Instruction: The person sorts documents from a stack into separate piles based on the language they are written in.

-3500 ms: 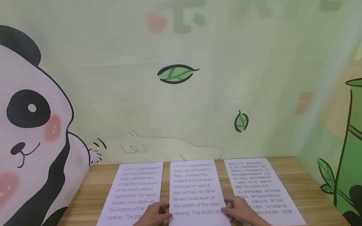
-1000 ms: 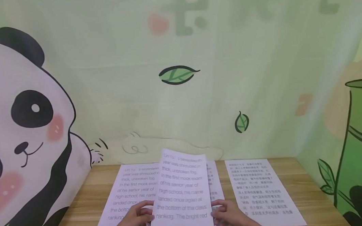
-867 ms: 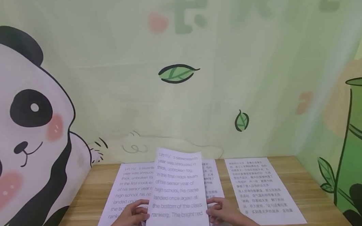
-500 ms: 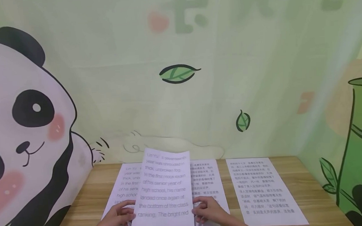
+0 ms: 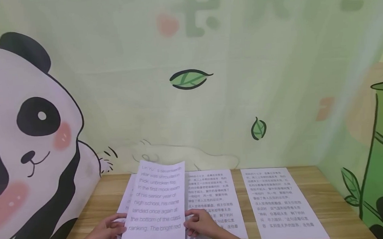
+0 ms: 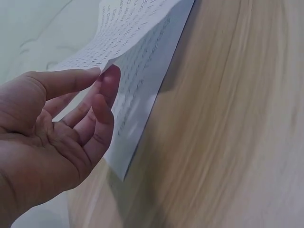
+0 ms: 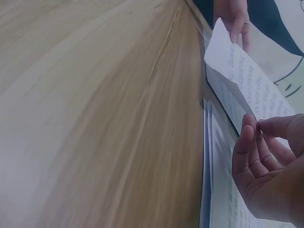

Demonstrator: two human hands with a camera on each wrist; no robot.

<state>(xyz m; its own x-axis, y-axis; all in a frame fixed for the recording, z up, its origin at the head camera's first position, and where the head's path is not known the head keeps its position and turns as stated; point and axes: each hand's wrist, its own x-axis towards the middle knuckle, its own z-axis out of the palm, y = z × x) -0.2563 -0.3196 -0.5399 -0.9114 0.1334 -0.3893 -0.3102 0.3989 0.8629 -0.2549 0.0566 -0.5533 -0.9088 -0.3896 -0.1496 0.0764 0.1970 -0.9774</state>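
A sheet of paper (image 5: pixel 155 208) printed with large English text is held up above the left side of the table. My left hand (image 5: pixel 107 230) pinches its left edge between thumb and fingers, plain in the left wrist view at the hand (image 6: pixel 71 114). The right edge is pinched by my right hand (image 5: pixel 201 223); in the right wrist view the sheet (image 7: pixel 247 80) bends slightly between both hands. Beneath it lies another English sheet (image 5: pixel 128 195), mostly covered. Pages with Chinese text (image 5: pixel 209 190) lie in the middle, partly behind my right hand.
A further Chinese sheet (image 5: pixel 283 205) lies at the right of the wooden table (image 5: pixel 332 209). Behind the table hangs a pale green backdrop (image 5: pixel 273 75) with a panda and leaves. Several page edges (image 7: pixel 207 166) show in the middle pile in the right wrist view.
Both hands have lifted the English sheet off the middle pile and carried it left, over the left English sheet. The Chinese page beneath it in the middle is now uncovered.
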